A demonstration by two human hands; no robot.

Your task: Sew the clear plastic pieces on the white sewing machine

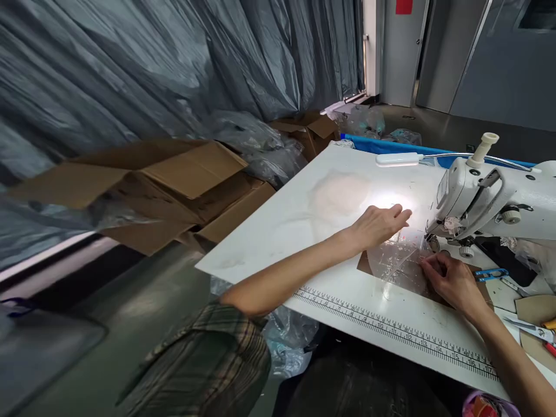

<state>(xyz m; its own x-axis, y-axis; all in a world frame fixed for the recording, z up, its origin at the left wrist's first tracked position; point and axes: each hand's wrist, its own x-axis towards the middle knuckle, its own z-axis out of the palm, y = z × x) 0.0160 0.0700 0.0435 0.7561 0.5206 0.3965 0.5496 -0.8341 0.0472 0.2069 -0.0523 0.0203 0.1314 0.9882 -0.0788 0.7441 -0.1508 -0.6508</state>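
Step in hand: looks like lining up the clear plastic [397, 263] on the surface [260, 249], just left of the sewing machine [499, 191].
Right hand: here it is [452, 284], thumb and finger pinching the plastic's right edge.
Left hand: over the far side [382, 223], fingertips bunched; whether they grip anything, I cannot tell.
Next move: seems to call for flat plastic, fingers well away from the stitching end.
Count: one machine, one lamp [397, 160], one blue snips [490, 274], one scissors [532, 329], at least two cardboard boxes [195, 171].
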